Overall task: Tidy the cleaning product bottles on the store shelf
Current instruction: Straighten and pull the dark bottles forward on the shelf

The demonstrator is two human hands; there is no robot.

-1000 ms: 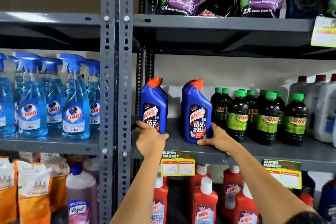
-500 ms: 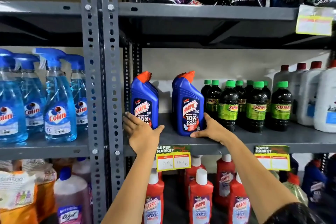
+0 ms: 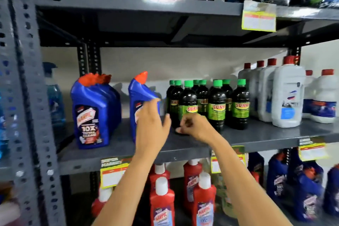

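Both arms reach up to a grey store shelf [image 3: 256, 136]. The left hand [image 3: 152, 124], fingers spread, touches a blue Harpic bottle [image 3: 141, 97]; the right hand [image 3: 194, 126], loosely curled, holds nothing visible. Just beyond it stand dark green-capped bottles [image 3: 216, 104].

A shop; steel shelf [image 3: 183, 145] stocked with bottles, price tags [image 3: 258, 17] clipped on.
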